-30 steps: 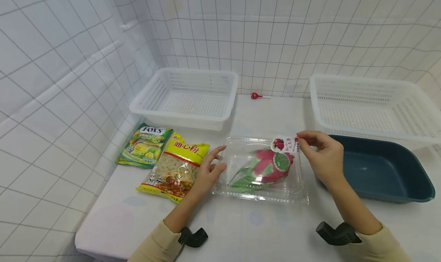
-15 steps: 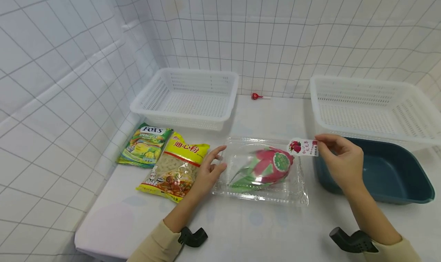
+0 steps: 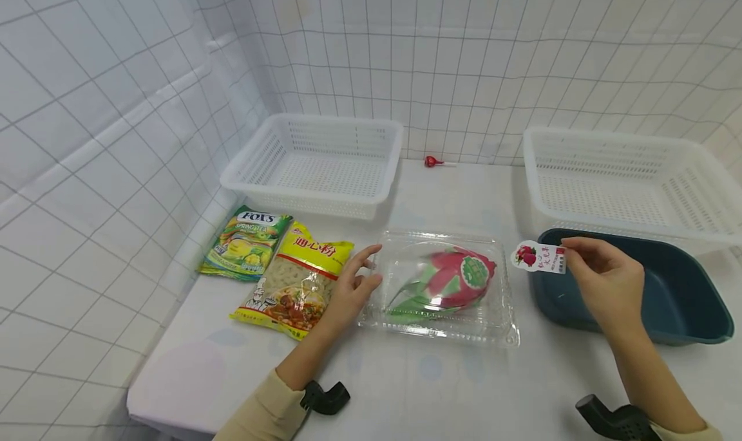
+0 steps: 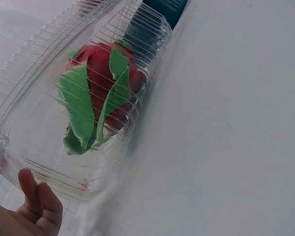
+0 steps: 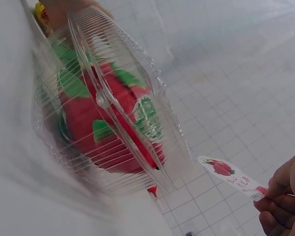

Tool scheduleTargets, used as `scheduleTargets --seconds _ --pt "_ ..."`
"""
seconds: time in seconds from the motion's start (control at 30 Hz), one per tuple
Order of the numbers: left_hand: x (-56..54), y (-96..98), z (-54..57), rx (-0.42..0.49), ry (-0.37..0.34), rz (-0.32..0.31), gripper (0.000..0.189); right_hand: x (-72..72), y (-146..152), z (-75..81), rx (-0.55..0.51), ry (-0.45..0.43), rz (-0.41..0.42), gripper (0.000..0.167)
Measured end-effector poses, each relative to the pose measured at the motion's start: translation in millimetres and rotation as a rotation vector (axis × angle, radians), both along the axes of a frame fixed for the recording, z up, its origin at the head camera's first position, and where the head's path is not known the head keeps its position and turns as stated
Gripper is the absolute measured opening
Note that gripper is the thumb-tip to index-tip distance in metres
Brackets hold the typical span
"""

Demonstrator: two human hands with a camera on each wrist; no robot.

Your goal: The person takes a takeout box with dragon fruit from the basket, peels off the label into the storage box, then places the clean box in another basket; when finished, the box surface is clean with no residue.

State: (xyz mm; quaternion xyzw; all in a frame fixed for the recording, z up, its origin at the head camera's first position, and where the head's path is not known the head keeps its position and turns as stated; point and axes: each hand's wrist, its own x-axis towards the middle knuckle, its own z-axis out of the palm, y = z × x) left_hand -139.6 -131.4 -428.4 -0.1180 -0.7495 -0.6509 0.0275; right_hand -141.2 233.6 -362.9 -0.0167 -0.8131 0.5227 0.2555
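Peeling looks done: the right hand (image 3: 605,279) pinches the label (image 3: 538,258) in its fingers just right of the clear box (image 3: 431,331), the left hand (image 3: 351,291), fingers spread, lies at the box's left edge, and the next move likely calls for a clean release.

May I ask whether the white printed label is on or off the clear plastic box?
Off: the right hand pinches the white label, apart from the clear plastic box.

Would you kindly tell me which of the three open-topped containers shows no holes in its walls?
The dark teal basin, right of the clear box: its visible walls are solid, whereas the left basket and right basket are white and perforated.
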Motion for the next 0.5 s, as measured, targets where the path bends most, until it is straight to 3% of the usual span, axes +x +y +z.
scheduleTargets --seconds 0.3,0.5 --pt "0.3 0.5 0.8 -0.003 -0.008 0.005 0.047 6.5 19.2 -10.6 -0.025 -0.090 -0.098 0.017" --pt "0.0 0.5 1.0 -0.008 -0.021 0.002 0.047 7.6 30.5 -19.5 -0.003 -0.087 -0.169 0.016"
